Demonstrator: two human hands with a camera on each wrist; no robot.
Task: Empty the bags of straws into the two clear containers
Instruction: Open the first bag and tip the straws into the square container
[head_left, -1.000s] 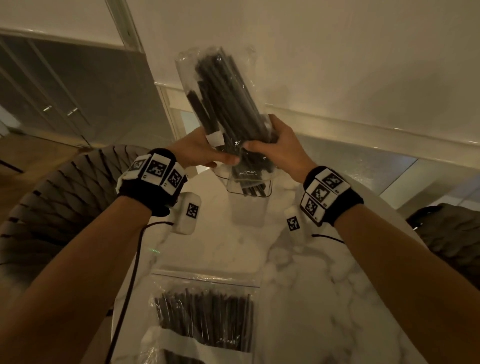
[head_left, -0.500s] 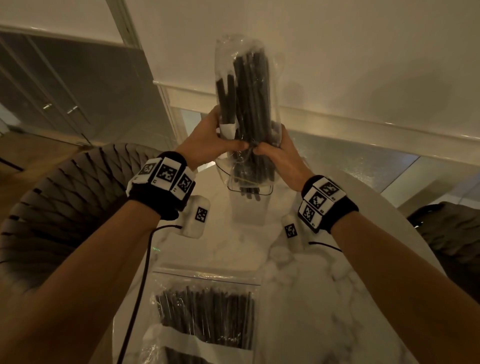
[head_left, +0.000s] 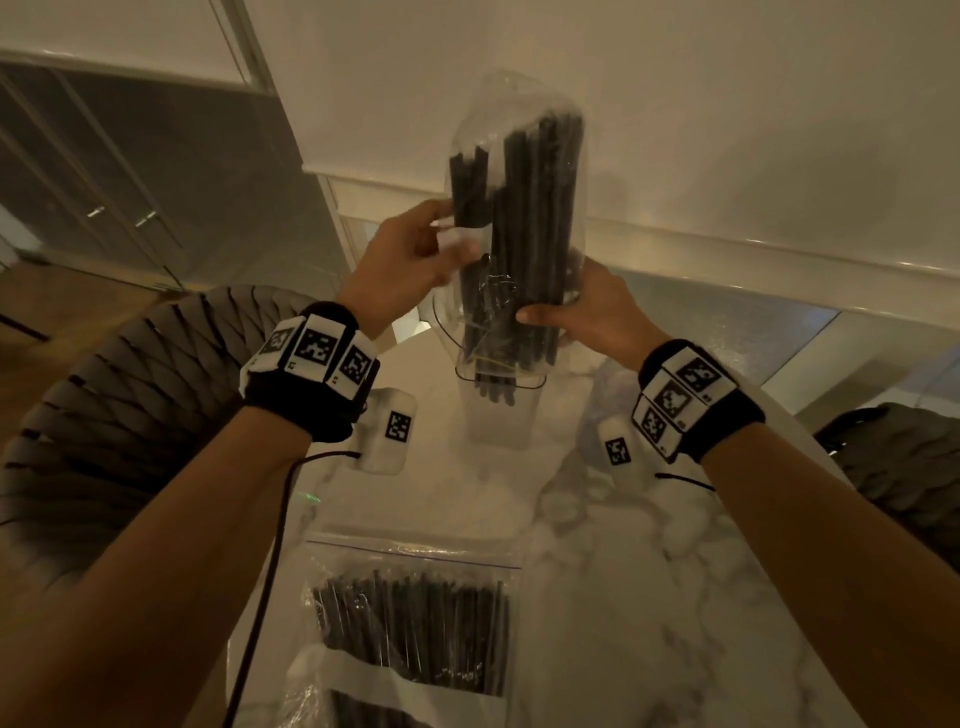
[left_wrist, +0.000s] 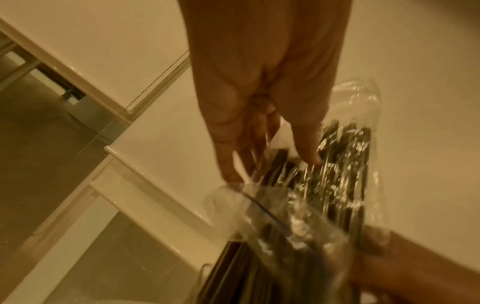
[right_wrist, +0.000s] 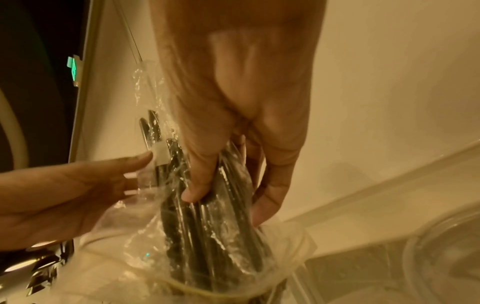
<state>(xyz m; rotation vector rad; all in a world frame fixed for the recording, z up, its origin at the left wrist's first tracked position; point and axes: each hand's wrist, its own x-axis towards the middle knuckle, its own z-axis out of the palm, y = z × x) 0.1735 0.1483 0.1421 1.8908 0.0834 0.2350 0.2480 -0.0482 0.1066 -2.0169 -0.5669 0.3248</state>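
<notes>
A clear bag of black straws (head_left: 524, 218) stands upright, mouth down, over a clear container (head_left: 501, 415) on the table. Several straw ends (head_left: 493, 387) poke out of the bag into the container's top. My right hand (head_left: 550, 312) grips the lower part of the bag, thumb in front and fingers curled behind (right_wrist: 223, 197). My left hand (head_left: 436, 249) lies against the bag's left side with straight fingers, near a white band on the straws (left_wrist: 270, 166). A second, sealed bag of black straws (head_left: 415, 629) lies flat near me.
The marble table (head_left: 649, 571) has woven chairs at its left (head_left: 104, 415) and right (head_left: 893, 467). A black cable (head_left: 270, 571) hangs from my left wrist. A round clear rim (right_wrist: 441, 257) shows to the right. A wall and sill stand behind.
The bag has swung from leaning left to upright over the container. My left hand has slid up its side and its fingers have straightened. My right hand keeps its grip.
</notes>
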